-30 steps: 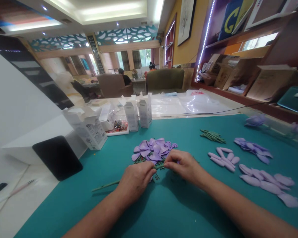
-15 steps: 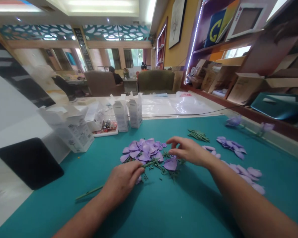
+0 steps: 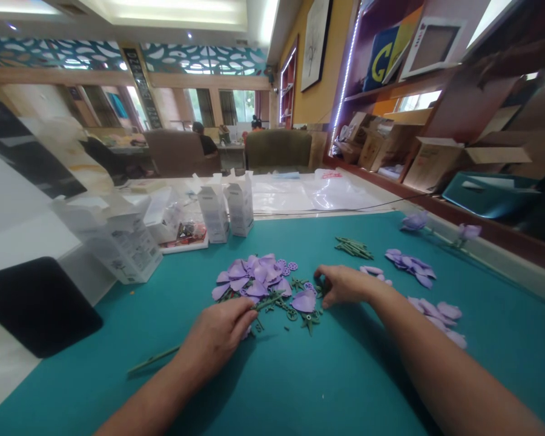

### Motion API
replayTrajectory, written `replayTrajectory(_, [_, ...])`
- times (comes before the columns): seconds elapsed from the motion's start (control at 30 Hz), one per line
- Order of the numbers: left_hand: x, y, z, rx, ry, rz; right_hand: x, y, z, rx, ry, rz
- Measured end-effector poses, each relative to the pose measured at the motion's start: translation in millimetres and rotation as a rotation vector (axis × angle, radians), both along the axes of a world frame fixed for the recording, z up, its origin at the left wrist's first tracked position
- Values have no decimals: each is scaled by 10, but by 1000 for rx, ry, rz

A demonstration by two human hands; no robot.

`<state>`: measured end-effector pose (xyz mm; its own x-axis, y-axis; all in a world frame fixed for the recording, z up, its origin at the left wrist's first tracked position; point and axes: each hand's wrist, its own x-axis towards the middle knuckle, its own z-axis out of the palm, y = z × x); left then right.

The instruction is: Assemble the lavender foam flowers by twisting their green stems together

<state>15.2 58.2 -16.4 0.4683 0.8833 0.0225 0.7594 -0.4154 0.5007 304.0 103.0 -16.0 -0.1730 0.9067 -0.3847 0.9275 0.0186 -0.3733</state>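
Observation:
My left hand (image 3: 218,339) is closed around a long green stem (image 3: 154,358) that lies across the teal mat (image 3: 300,387), its far end reaching into a heap of purple petals (image 3: 254,278). My right hand (image 3: 345,284) rests on the mat just right of that heap, fingers curled in a pinch over small green parts (image 3: 306,318) and a loose purple petal (image 3: 304,300). What the pinch holds is too small to make out.
More purple petals lie in groups at the right (image 3: 411,263) (image 3: 440,315), with a bundle of green stems (image 3: 352,246) behind. White cartons (image 3: 227,209) (image 3: 122,248) and a black pad (image 3: 31,303) stand at the left. Shelves with boxes line the right wall; people sit far behind.
My right hand left the stem by my left hand, lifted to the right, then dropped onto the small parts beside the petal heap. The left hand kept hold of the stem.

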Motion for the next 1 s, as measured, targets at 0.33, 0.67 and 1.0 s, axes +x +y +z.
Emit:
replayTrajectory(0.33, [-16,1,-34,18,1,-7,-307,42,-149,330,142,38])
replayTrajectory(0.67, [-17,-7,-21,25,12,-9,-190,-171,181,-279,117,235])
replayTrajectory(1.0, [-3,-4,8,39,19,-7,-400,-148,67,159,208,313])
